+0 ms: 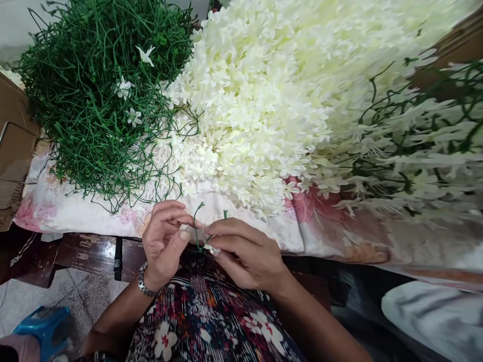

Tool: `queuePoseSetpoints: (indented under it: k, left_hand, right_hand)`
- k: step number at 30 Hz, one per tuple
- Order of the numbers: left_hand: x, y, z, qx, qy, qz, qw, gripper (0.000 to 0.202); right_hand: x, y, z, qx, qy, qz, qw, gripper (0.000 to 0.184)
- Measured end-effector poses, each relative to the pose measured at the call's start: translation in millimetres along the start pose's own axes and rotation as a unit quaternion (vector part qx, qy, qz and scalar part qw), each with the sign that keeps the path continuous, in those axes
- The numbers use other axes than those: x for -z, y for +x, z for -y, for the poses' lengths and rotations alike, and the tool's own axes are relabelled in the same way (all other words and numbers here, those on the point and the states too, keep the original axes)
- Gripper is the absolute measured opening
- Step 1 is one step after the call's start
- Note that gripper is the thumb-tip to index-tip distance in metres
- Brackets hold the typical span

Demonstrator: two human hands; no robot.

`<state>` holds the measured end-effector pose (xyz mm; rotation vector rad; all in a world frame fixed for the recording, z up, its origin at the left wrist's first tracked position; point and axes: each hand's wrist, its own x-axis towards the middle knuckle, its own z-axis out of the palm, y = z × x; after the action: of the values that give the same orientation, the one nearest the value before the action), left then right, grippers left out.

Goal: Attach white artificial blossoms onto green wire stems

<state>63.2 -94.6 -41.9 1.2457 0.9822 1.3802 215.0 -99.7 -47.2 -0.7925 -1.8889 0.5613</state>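
Green stem (195,229) stands just below the picture's centre, at the near edge of the floral cloth (75,211), with the left hand (163,241) closing its fingers tightly on it from 9 o'clock. The right hand (245,254) pinches the small white flower (210,248) at the stem's foot from 3 o'clock. Loose on the cloth lie a heap of green stems (98,90) at 11 o'clock and a heap of white flowers (264,90) at 12 o'clock, while the cardboard box (13,136) at 9 o'clock hides its contents.
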Motion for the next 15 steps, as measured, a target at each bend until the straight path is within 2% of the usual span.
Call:
queuePoseSetpoints:
  k: [2, 4, 6, 8, 11, 15]
  left_hand:
    - [-1.9, 1.9, -2.5, 0.093, -0.057, -0.002, 0.994, 0.026]
    - [-2.5, 4.1, -6.3, 0.183, -0.081, 0.025, 0.979, 0.027]
    - [-1.9, 6.2, -10.0, 0.239, -0.086, 0.062, 0.965, 0.027]
    - [-1.0, 8.0, -12.1, 0.258, -0.083, 0.101, 0.957, 0.024]
    - [-1.5, 9.2, -11.6, 0.253, -0.098, 0.136, 0.953, 0.014]
    - [-5.4, 7.2, -8.3, 0.272, -0.138, 0.105, 0.946, 0.006]
  right_hand:
    - [-1.3, -2.3, -0.8, 0.053, -0.057, 0.011, 0.997, 0.019]
    - [-2.1, -4.1, -1.6, 0.099, -0.098, 0.027, 0.990, 0.020]
    - [-2.0, -4.8, -2.2, 0.137, -0.123, 0.049, 0.982, 0.020]
    - [-1.1, -4.4, -2.4, 0.160, -0.138, 0.077, 0.974, 0.018]
    - [0.6, -2.8, -2.3, 0.173, -0.147, 0.116, 0.967, 0.015]
    - [1.2, -0.1, -1.9, 0.178, -0.150, 0.139, 0.963, 0.014]
